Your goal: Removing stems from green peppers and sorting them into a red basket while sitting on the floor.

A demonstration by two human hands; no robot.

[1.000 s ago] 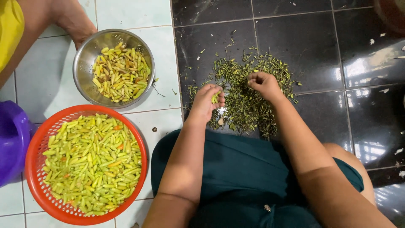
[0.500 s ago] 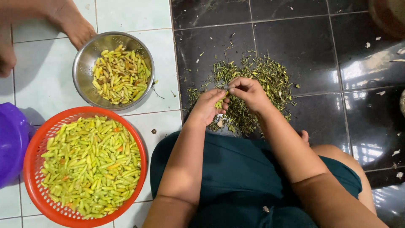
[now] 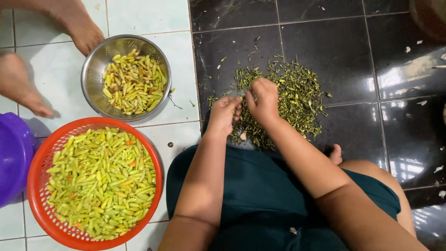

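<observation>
At the far left edge a purple tub (image 3: 13, 158) is being cut off by the frame, and two bare feet of another person (image 3: 69, 25) are being rested on the pale tiles above it. Just beside the tub, a red plastic basket (image 3: 35, 186) is being kept heaped with whole green chillies (image 3: 100, 179), while above it a steel colander (image 3: 93, 69) is being filled with yellowish, already handled chillies (image 3: 132, 83). Further right, over the dark tiles, the left hand (image 3: 224, 115) and the right hand (image 3: 264, 100) are being held almost touching, above a scattered pile of green stems (image 3: 297, 97). A single small chilli (image 3: 242, 99) is being pinched between the two hands: the left fingertips are pressed together on one end, the right fingertips closed on the other. Its long axis seems to be lying roughly across, from one hand toward the other, though it is mostly hidden by the fingers. The chilli is being held directly over the near-left part of the stem pile, well apart from the colander, with the left hand being the nearer one to that bowl.
</observation>
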